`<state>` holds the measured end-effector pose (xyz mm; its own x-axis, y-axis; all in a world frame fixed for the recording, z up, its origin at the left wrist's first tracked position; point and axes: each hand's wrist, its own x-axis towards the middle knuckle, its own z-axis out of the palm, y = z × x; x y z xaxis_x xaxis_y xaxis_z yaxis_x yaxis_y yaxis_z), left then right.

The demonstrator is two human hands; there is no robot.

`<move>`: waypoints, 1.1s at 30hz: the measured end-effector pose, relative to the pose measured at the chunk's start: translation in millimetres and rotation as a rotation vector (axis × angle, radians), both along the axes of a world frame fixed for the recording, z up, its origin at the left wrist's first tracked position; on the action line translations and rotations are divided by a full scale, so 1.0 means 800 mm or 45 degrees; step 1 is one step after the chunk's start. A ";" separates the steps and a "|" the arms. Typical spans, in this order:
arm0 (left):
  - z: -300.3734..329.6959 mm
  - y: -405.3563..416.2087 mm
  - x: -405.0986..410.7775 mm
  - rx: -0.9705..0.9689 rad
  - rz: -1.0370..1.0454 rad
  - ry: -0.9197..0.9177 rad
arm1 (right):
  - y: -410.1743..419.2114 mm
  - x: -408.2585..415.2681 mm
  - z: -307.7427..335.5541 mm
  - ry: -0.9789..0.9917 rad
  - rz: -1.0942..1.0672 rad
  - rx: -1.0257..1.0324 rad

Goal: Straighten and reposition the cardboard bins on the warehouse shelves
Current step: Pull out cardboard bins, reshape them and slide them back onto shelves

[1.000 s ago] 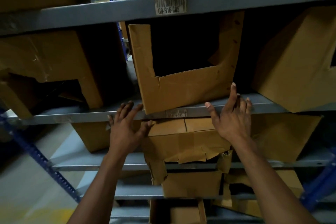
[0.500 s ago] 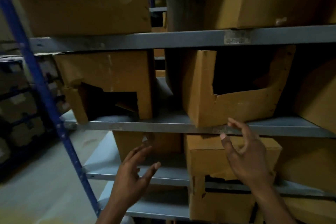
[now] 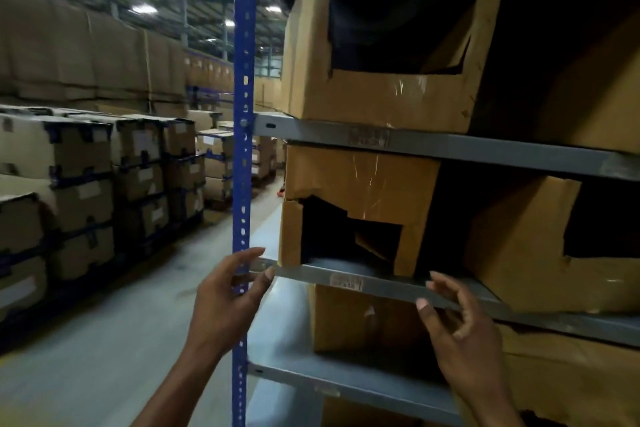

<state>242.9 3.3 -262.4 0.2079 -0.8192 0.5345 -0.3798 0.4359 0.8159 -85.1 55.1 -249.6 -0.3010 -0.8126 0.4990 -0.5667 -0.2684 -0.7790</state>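
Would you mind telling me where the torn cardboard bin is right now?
In the head view, the torn cardboard bin sits at the left end of the middle shelf, just right of the blue upright post, above and between the two hands.

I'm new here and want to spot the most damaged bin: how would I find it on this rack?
Start at the blue upright post at the rack's end. On the shelf level with the person's raised hands, take the cardboard bin right beside the post. Unlike the bin above with its neat square opening, its front is torn and jagged.
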 end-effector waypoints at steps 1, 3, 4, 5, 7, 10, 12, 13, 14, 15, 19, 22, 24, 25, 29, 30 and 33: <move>0.003 -0.012 0.000 -0.017 -0.008 -0.010 | -0.007 0.001 0.002 0.016 -0.010 -0.002; 0.007 -0.038 -0.002 -0.069 -0.011 -0.014 | -0.022 -0.002 0.006 0.047 -0.030 -0.010; 0.007 -0.052 -0.004 -0.091 -0.005 -0.028 | -0.032 -0.004 0.008 0.046 -0.037 -0.019; 0.006 -0.066 -0.007 -0.107 0.004 -0.042 | -0.043 -0.006 0.009 0.034 -0.044 -0.025; 0.003 -0.094 -0.012 -0.150 0.033 -0.050 | -0.069 -0.009 0.008 -0.013 -0.058 -0.031; -0.001 -0.130 -0.021 -0.156 0.058 0.006 | -0.110 -0.009 0.002 -0.106 -0.080 -0.085; -0.003 -0.150 -0.026 -0.074 0.035 0.066 | -0.140 -0.005 0.000 -0.128 -0.124 -0.079; -0.003 -0.159 -0.029 -0.036 0.014 0.081 | -0.156 -0.001 -0.001 -0.130 -0.152 -0.057; -0.004 -0.168 -0.033 -0.011 -0.013 0.079 | -0.173 0.002 -0.004 -0.134 -0.184 -0.035; -0.006 -0.175 -0.037 0.002 -0.046 0.079 | -0.189 0.007 -0.010 -0.133 -0.216 -0.021; -0.018 -0.188 -0.045 0.009 -0.046 0.019 | -0.226 0.021 -0.029 0.078 -0.439 0.044; -0.024 -0.197 -0.036 -0.002 0.035 -0.014 | -0.226 0.020 -0.035 0.086 -0.462 -0.052; -0.028 -0.202 -0.035 -0.032 0.090 -0.061 | -0.224 0.016 -0.033 0.105 -0.450 -0.073; -0.029 -0.203 -0.037 -0.071 0.118 -0.104 | -0.223 0.015 -0.033 0.115 -0.442 -0.062; -0.031 -0.203 -0.041 -0.111 0.191 -0.152 | -0.218 0.007 -0.028 0.040 -0.342 -0.022; -0.031 -0.203 -0.041 -0.099 0.201 -0.149 | -0.216 0.005 -0.027 -0.017 -0.302 -0.031; -0.032 -0.196 -0.036 -0.089 0.190 -0.132 | -0.201 0.010 -0.022 -0.065 -0.294 -0.101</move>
